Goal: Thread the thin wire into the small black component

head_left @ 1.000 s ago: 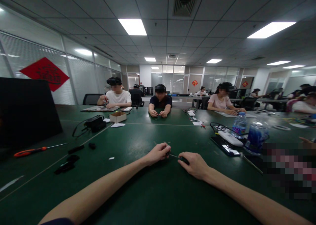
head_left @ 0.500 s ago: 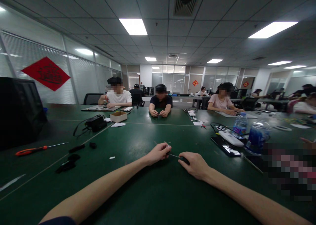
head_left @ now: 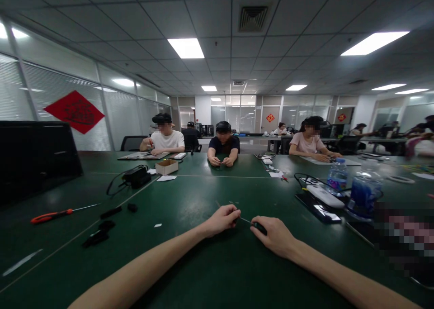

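My left hand [head_left: 222,221] is pinched closed over the far end of a thin metal shaft, and any small item there is hidden by the fingers. My right hand [head_left: 274,236] grips the black handle of a small screwdriver [head_left: 249,221], whose shaft runs across the short gap between my hands. Both hands hover low over the green table mat [head_left: 183,196]. A small white scrap [head_left: 158,225] lies to the left of my hands, and thin wire bits [head_left: 222,205] lie just beyond them.
To the left lie a red-handled screwdriver [head_left: 50,216], black parts [head_left: 96,237], and a black cabled unit [head_left: 136,178] near a cardboard box [head_left: 167,166]. On the right are a white device [head_left: 325,197], a water bottle [head_left: 337,175], and a blue-filled cup [head_left: 364,193]. Several people sit across the table.
The whole scene has shifted slightly lower and to the right in the view as my head moved. My hands keep the same grip on the screwdriver.
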Action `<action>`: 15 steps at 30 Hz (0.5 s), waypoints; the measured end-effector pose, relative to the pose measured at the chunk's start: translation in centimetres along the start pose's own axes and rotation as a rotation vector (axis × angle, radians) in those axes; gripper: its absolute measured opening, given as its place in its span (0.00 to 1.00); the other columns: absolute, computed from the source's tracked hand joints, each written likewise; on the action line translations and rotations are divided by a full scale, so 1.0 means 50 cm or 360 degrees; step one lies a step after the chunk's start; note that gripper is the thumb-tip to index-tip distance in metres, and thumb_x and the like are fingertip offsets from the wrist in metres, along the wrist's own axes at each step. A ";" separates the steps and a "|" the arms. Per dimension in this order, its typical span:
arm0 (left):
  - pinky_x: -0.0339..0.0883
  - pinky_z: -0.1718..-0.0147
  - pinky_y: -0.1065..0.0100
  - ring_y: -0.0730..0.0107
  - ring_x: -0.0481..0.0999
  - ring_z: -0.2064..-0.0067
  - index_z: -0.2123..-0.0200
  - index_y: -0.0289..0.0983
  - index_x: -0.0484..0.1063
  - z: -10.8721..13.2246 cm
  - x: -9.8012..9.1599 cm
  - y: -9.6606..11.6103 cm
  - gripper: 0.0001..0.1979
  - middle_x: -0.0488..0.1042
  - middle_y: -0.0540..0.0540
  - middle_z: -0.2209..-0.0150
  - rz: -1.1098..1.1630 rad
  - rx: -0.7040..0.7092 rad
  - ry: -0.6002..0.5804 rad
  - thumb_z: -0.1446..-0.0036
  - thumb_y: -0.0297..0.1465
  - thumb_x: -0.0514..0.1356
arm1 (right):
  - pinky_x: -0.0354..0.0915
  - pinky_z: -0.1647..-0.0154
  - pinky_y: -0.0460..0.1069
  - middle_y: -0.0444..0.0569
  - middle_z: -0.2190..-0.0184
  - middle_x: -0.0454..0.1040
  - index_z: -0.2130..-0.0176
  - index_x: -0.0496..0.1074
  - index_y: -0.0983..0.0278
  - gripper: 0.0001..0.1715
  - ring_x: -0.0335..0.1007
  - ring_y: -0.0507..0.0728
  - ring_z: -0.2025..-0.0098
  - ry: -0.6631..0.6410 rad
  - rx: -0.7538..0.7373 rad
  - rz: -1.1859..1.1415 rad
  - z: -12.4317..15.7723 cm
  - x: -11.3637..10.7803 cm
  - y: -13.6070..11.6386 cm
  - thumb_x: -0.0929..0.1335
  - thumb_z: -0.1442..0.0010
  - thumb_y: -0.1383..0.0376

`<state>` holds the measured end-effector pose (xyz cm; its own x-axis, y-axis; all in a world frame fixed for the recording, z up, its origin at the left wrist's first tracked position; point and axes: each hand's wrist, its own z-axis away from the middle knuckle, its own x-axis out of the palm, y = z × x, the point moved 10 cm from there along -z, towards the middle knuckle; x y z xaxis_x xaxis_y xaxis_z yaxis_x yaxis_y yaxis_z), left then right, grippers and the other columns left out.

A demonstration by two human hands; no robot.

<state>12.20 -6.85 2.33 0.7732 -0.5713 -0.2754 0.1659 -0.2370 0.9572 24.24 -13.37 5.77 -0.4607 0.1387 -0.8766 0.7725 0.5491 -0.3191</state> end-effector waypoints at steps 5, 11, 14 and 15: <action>0.53 0.77 0.75 0.77 0.64 0.73 0.62 0.34 0.65 -0.002 -0.004 -0.008 0.23 0.65 0.50 0.72 0.0063 -0.0051 0.0030 0.46 0.49 0.53 | 0.63 0.64 0.48 0.46 0.65 0.73 0.57 0.70 0.61 0.16 0.69 0.54 0.67 -0.0029 -0.0015 -0.0053 -0.003 0.004 0.001 0.60 0.37 0.55; 0.50 0.79 0.76 0.78 0.63 0.75 0.62 0.33 0.65 -0.010 -0.007 -0.016 0.24 0.65 0.49 0.73 0.0165 -0.0082 0.0052 0.47 0.50 0.53 | 0.63 0.65 0.47 0.46 0.65 0.73 0.56 0.70 0.61 0.16 0.69 0.53 0.67 -0.0034 -0.0026 -0.0058 -0.006 0.004 0.000 0.60 0.37 0.56; 0.50 0.80 0.76 0.79 0.63 0.75 0.62 0.34 0.65 -0.013 -0.011 -0.017 0.24 0.65 0.50 0.73 0.0219 -0.0075 0.0078 0.46 0.50 0.53 | 0.63 0.64 0.48 0.46 0.65 0.73 0.56 0.70 0.61 0.15 0.69 0.53 0.67 -0.0025 -0.0066 -0.0034 -0.006 0.004 -0.004 0.60 0.37 0.57; 0.49 0.80 0.76 0.79 0.62 0.76 0.63 0.34 0.64 -0.014 -0.011 -0.017 0.24 0.65 0.50 0.73 0.0237 -0.0068 0.0077 0.46 0.50 0.52 | 0.63 0.64 0.48 0.46 0.65 0.73 0.56 0.70 0.61 0.15 0.69 0.54 0.67 -0.0015 -0.0080 -0.0023 -0.006 0.003 -0.006 0.60 0.37 0.57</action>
<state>12.07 -5.76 1.71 0.8195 -0.5590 -0.1264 0.0723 -0.1180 0.9904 23.81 -13.24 5.87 -0.4675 0.1226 -0.8755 0.7425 0.5920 -0.3136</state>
